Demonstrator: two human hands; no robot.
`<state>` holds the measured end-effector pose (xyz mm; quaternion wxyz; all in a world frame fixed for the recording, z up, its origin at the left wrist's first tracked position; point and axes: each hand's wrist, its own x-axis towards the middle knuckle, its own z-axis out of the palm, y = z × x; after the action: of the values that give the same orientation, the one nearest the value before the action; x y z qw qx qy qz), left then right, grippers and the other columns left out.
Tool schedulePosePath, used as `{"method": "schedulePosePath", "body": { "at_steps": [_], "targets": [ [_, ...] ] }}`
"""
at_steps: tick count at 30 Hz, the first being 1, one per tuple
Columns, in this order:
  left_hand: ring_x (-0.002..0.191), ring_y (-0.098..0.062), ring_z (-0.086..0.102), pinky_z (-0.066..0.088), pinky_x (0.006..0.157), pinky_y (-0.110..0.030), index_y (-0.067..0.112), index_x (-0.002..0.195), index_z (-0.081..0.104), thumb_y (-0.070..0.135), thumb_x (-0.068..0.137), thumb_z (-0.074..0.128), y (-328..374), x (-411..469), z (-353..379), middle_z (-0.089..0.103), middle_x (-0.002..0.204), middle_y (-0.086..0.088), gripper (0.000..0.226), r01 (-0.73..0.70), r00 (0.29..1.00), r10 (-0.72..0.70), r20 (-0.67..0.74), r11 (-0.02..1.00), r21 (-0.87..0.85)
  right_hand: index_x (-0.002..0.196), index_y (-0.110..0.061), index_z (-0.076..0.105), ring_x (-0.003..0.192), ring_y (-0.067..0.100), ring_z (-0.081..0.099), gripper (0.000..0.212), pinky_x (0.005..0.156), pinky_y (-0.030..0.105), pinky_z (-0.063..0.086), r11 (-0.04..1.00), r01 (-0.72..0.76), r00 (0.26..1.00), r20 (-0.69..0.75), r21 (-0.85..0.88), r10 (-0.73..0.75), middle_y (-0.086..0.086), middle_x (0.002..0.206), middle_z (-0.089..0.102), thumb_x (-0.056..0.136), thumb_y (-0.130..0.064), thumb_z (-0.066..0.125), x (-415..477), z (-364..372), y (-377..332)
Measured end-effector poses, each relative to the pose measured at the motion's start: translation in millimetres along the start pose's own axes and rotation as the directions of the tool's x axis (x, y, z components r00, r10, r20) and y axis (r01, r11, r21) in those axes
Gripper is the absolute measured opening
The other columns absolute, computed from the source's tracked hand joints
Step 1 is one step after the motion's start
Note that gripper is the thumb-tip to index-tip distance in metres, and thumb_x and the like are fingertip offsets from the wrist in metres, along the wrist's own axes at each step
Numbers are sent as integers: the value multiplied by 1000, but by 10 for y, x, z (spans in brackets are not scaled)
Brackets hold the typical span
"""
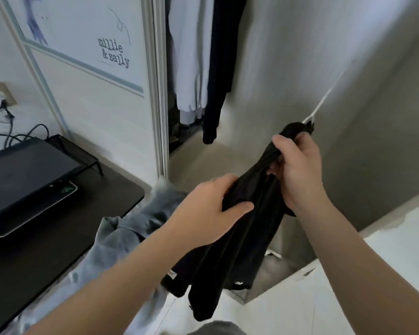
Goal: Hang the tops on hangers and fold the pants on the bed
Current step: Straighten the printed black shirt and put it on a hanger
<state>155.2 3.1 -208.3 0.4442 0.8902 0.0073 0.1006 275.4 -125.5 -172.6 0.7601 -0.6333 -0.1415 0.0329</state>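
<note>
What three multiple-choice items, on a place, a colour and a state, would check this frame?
1. Where is the grey garment? A) left of the black garment, beside the desk B) on a chair C) on a hanger
2. What colour is the held garment? A) white B) black C) red
3. What is the left hand doing? A) resting flat B) gripping the black garment C) pointing
Answers: A, it is bunched by the dark desk; B, the cloth the right hand grips is black; B, its fingers curl round the cloth.
</note>
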Motion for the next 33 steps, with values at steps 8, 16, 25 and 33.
{"method": "schedulePosePath", "body": {
  "at_steps": [8,16,25,33],
  "targets": [
    [74,-8,61,53,71,-40,29,93,56,44,90,65,219,802,-919,62,80,6,19,-218,973,223,-53,972,93,80,-15,46,50,21,43,17,46,29,37,971,230,973,26,-67,-229,-3,55,48,78,-23,61,815,587,-778],
    [65,-9,62,55,66,-40,35,87,56,61,88,52,859,1702,-1651,63,73,6,26,-385,890,418,-181,903,190,83,-12,46,47,20,43,16,44,27,38,848,517,854,134,-117,-503,-3,55,51,95,-9,57,1746,975,-1803],
    [65,-15,61,54,69,-41,27,87,52,49,95,52,1744,2838,-2253,61,69,5,23,-433,756,621,-209,713,552,89,-10,47,42,14,39,12,41,23,34,667,729,683,224,-153,-695,0,52,41,94,-4,56,2733,1050,-3020],
    [77,-23,63,56,73,-42,23,96,53,48,97,50,2522,3792,-2584,64,83,1,26,-311,716,656,-239,607,732,71,-17,36,40,14,43,31,40,24,39,613,743,666,199,-270,-719,-2,49,46,93,-7,56,3538,960,-3967]
  ]
}}
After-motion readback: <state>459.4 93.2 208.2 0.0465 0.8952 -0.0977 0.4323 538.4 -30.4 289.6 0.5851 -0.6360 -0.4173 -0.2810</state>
